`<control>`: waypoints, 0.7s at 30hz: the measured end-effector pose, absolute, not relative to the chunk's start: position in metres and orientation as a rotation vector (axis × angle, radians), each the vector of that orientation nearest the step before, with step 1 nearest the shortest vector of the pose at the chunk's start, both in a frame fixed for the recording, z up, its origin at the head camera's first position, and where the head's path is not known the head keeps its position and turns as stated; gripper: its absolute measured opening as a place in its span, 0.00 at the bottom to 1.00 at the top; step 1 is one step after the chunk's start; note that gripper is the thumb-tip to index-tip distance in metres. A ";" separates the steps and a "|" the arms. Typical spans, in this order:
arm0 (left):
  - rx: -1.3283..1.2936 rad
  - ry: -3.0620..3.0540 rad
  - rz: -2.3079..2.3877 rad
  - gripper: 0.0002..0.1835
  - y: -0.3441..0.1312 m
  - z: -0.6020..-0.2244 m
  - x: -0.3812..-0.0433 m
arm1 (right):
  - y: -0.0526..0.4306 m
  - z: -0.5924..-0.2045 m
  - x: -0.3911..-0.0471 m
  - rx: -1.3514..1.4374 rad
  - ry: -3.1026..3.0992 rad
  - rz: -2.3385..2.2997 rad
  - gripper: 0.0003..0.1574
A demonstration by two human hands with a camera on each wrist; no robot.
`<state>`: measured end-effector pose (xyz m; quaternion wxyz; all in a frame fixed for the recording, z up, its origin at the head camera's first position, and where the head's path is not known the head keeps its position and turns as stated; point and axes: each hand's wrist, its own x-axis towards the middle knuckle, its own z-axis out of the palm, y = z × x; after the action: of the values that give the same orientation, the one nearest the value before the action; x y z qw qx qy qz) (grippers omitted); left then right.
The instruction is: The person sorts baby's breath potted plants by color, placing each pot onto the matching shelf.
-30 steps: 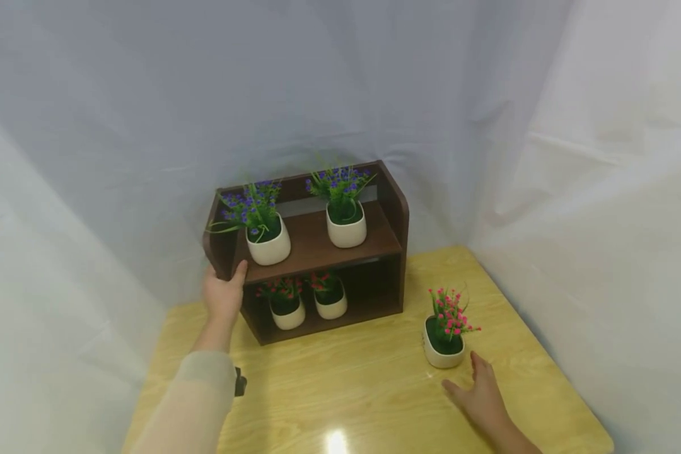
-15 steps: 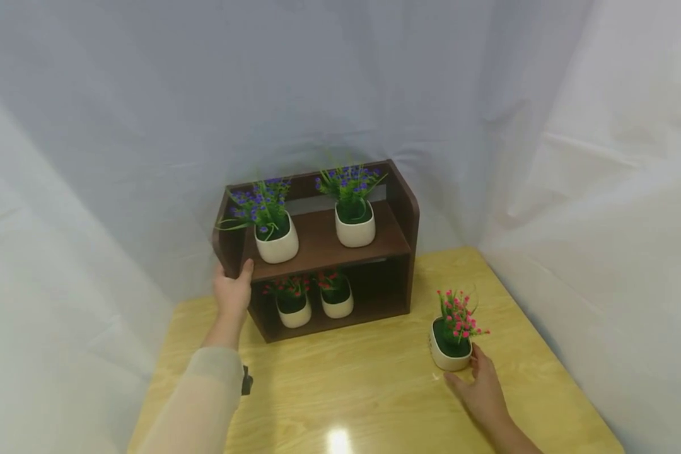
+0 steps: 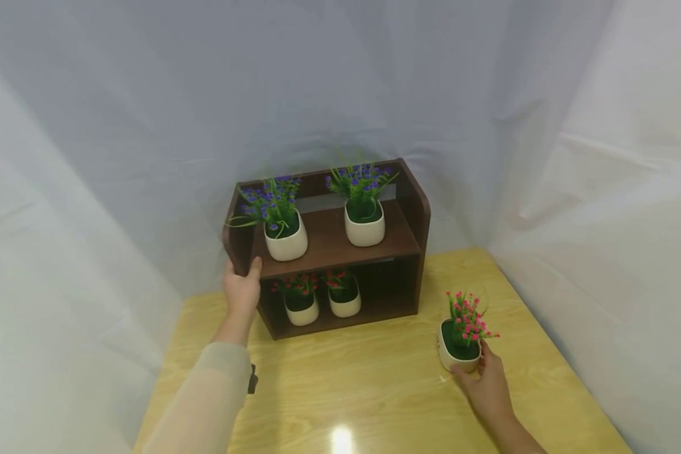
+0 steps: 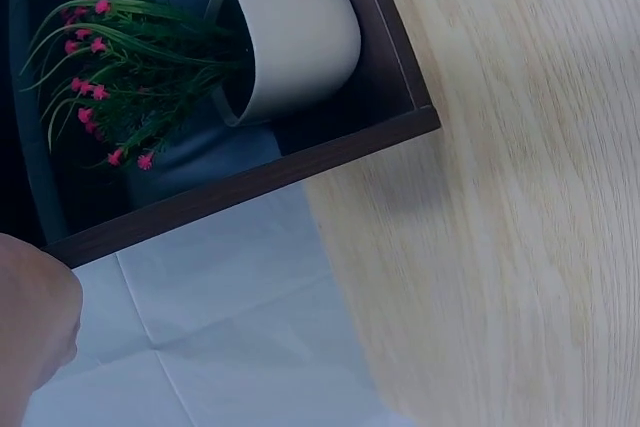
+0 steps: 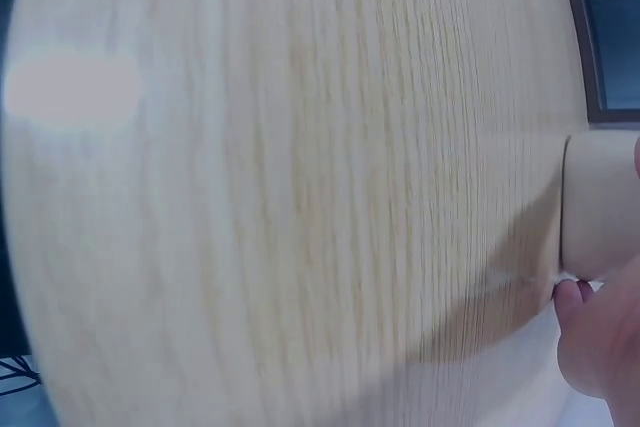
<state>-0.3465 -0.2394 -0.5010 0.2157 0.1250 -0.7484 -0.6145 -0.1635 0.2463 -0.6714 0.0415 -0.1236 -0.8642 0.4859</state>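
A dark brown two-tier shelf (image 3: pixel 326 243) stands at the table's back, its left side panel gripped by my left hand (image 3: pixel 242 291), thumb in front and fingers hidden behind. The upper tier carries two white pots with purple flowers, a left one (image 3: pixel 286 244) and a right one (image 3: pixel 366 230). Below are two red-flowered pots, a left one (image 3: pixel 302 314) and a right one (image 3: pixel 345 306). At right, a white potted plant (image 3: pixel 458 360) with pink flowers stands on the table. My right hand (image 3: pixel 489 386) holds its near right corner between thumb and fingers; the right wrist view shows the pot wall (image 5: pixel 600 202) beside the hand.
The light wooden table (image 3: pixel 329 391) runs up to white curtains (image 3: pixel 340 82) on the back and both sides. A small black object (image 3: pixel 253 379) shows beside the left sleeve (image 3: pixel 210 391). Lamp glare lies near the table's front.
My right hand has come forward from beside the pink-flowered pot and taken hold of it. The left hand stays on the shelf. The whole head view has shifted slightly.
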 end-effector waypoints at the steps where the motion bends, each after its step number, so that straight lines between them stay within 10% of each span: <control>1: 0.346 -2.070 -1.708 0.29 -0.240 -0.501 -0.346 | 0.246 -0.672 -0.164 -0.379 -2.652 1.480 0.67; 21: 0.335 -2.058 -1.743 0.30 -0.243 -0.503 -0.349 | 0.236 -0.668 -0.168 -0.420 -2.680 1.389 0.61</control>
<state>-0.3494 -0.2430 -0.5035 0.2105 0.1204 -0.7404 -0.6269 -0.1680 0.2360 -0.6682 0.0472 -0.1378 -0.8784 0.4552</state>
